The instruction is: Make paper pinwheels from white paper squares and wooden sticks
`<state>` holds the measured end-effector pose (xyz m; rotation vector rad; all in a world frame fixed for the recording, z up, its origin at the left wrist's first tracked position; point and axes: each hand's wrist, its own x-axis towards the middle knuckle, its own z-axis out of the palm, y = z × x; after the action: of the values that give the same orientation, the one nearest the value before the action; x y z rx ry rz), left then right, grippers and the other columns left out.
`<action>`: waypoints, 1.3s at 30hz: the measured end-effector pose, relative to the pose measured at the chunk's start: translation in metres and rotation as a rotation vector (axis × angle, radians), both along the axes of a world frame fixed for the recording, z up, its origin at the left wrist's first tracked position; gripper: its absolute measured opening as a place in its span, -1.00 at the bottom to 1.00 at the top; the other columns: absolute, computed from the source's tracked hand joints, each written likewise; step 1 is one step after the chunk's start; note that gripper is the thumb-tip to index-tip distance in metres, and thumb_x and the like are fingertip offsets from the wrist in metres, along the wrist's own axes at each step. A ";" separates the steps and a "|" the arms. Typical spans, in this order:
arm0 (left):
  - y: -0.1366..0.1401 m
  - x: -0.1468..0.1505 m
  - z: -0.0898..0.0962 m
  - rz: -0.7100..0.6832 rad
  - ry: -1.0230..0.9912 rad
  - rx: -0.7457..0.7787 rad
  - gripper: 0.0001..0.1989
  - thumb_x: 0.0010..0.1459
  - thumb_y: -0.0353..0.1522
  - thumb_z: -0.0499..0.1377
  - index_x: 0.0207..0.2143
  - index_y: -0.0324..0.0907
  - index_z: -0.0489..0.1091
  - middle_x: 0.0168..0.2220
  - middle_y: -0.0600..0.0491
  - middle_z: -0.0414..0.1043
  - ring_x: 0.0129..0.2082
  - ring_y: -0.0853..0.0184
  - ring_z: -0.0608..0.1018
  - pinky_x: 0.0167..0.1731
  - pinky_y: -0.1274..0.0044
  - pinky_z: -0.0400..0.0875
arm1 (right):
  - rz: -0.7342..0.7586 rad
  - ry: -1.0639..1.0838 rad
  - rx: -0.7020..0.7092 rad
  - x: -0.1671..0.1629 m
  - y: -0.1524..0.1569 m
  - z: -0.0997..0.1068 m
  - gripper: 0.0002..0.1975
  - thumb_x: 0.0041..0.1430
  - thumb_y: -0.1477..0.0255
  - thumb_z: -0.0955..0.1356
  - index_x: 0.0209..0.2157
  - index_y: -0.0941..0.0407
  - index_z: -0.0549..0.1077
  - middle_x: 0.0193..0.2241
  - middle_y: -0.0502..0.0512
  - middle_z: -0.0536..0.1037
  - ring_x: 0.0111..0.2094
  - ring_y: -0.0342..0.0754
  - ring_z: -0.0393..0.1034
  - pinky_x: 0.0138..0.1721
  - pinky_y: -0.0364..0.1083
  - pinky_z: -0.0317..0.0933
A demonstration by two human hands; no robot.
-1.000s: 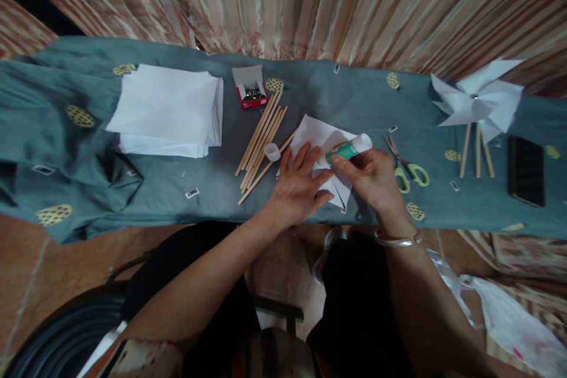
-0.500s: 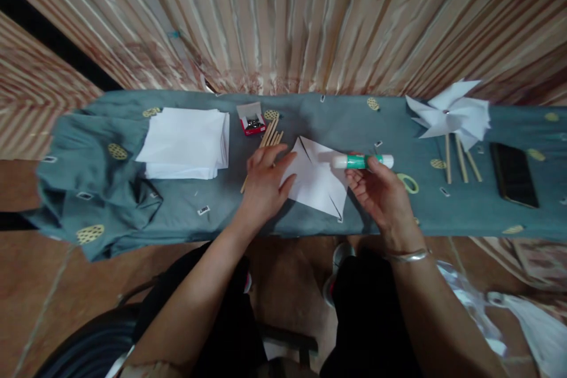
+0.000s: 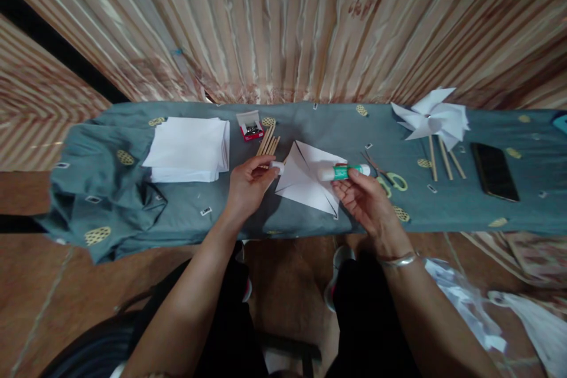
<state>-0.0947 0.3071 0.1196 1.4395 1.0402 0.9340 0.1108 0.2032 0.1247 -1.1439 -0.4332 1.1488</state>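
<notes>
My right hand (image 3: 359,196) is closed around a green-and-white glue stick (image 3: 341,173), held level with its white end toward the left. Between the thumb and fingers of my left hand (image 3: 248,184) is a small white cap (image 3: 277,168). Below and between the hands lies a square sheet of white paper (image 3: 301,183), with slits running in from its corners. The glue stick hangs over the sheet's right part. Thin wooden sticks (image 3: 268,140) lie just beyond my left hand, partly hidden by it.
A stack of white paper (image 3: 188,150) lies on the left. A small red box of metal pins (image 3: 251,127) stands open behind the sticks. To the right are scissors (image 3: 396,180), paper pinwheels (image 3: 432,118) on sticks and a black phone (image 3: 495,171). A curtain (image 3: 283,29) hangs behind the cloth-covered table.
My left hand has lifted off the paper, drawn left and now pinches a white cap. My right hand and the glue stick have shifted slightly left. The scissors show more fully.
</notes>
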 end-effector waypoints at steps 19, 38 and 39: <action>-0.029 0.017 0.016 -0.143 -0.604 -0.614 -0.60 -0.16 -0.36 0.38 -0.18 -0.15 0.50 -0.35 0.13 0.51 -0.35 0.45 0.54 -0.25 0.57 0.39 | 0.123 0.325 0.000 -0.018 -0.003 0.004 -0.71 -0.14 0.29 0.54 -0.38 0.14 0.53 -0.47 0.03 0.65 -0.45 -0.18 0.53 -0.35 -0.28 0.43; -0.026 0.020 0.012 -0.015 -0.698 -0.671 -0.71 -0.18 -0.42 0.40 -0.31 -0.23 0.53 -0.41 0.14 0.51 -0.45 0.55 0.45 -0.42 0.69 0.27 | 0.185 0.165 -0.008 -0.037 -0.002 0.002 -0.70 -0.23 0.47 0.56 -0.35 0.07 0.57 -0.44 -0.07 0.64 -0.44 -0.24 0.51 -0.30 -0.30 0.39; -0.026 0.020 0.012 -0.024 -0.701 -0.666 -0.70 -0.20 -0.43 0.41 -0.31 -0.23 0.53 -0.42 0.14 0.50 -0.46 0.55 0.44 -0.43 0.70 0.27 | 0.185 0.163 -0.007 -0.037 -0.001 0.002 -0.70 -0.23 0.48 0.56 -0.35 0.07 0.57 -0.44 -0.07 0.64 -0.44 -0.25 0.51 -0.29 -0.31 0.38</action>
<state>-0.0745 0.2810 0.1314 0.5027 0.6904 0.8625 0.0735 0.2021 0.1270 -1.0222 -0.4153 1.3945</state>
